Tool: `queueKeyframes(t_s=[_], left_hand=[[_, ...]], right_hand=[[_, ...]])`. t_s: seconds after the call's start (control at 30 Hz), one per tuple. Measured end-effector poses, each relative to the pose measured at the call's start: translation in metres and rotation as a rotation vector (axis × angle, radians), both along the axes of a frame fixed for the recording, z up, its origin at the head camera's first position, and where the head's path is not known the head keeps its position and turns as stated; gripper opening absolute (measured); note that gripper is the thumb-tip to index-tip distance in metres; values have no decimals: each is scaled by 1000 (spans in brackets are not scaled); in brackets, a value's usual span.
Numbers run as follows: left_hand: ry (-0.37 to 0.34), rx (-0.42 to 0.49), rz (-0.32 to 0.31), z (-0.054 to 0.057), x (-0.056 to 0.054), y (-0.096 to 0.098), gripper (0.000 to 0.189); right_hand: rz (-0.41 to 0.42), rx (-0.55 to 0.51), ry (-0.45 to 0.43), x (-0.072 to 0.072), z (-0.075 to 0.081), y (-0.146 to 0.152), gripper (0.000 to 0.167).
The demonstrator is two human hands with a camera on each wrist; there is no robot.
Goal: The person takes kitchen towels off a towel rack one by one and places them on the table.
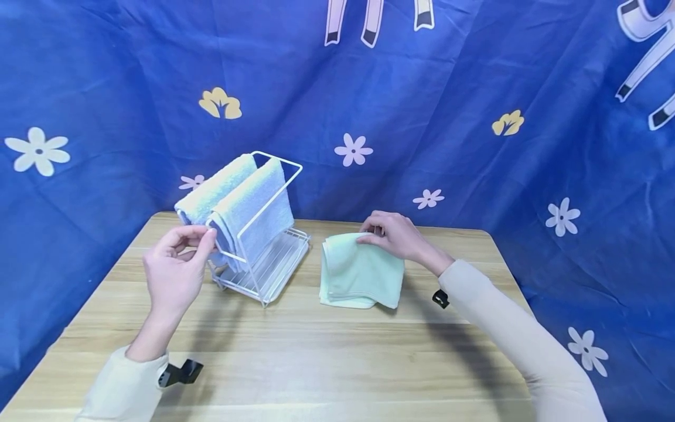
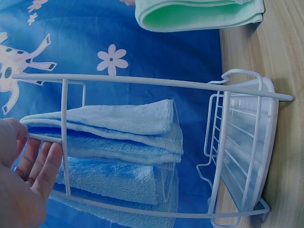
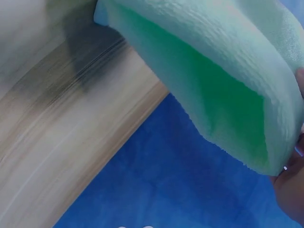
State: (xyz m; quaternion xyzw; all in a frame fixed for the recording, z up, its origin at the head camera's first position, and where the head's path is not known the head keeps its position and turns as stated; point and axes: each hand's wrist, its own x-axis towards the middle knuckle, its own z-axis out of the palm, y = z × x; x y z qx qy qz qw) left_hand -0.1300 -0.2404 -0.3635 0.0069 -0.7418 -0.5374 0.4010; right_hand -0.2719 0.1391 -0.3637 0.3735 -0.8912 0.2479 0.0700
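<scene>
A white wire towel rack [image 1: 297, 176] with a base tray stands on the left side of the table. Two folded light-blue towels [image 1: 259, 196] hang over its bars. My left hand [image 1: 176, 266] pinches the near end of one bar between thumb and fingers; the left wrist view shows the fingers [image 2: 40, 164] at that rod beside the towel edge. To the right of the rack, my right hand [image 1: 392, 234] grips a folded mint-green towel [image 1: 361, 272] by its top fold. The towel hangs down close to the tabletop; its open fold shows in the right wrist view.
The wooden table [image 1: 327, 363] has its back edge against a blue printed curtain [image 1: 295, 76]. A clear tray [image 1: 287, 258] sits under the rack's lower wires. Black wrist mounts [image 1: 181, 373] stick out from both sleeves.
</scene>
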Motion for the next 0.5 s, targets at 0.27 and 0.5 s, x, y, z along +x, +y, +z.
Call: queueKeyframes(t_s=[0.27,0.5], left_hand=[[-4,-6,2,-1,-3,-2,12],[-9,-10,4,-1,-6,-3,12]], right_hand=[[-32,4,-16,-22,-12,-8,16],[-60,-5,-34,-38,-26,-18,17]])
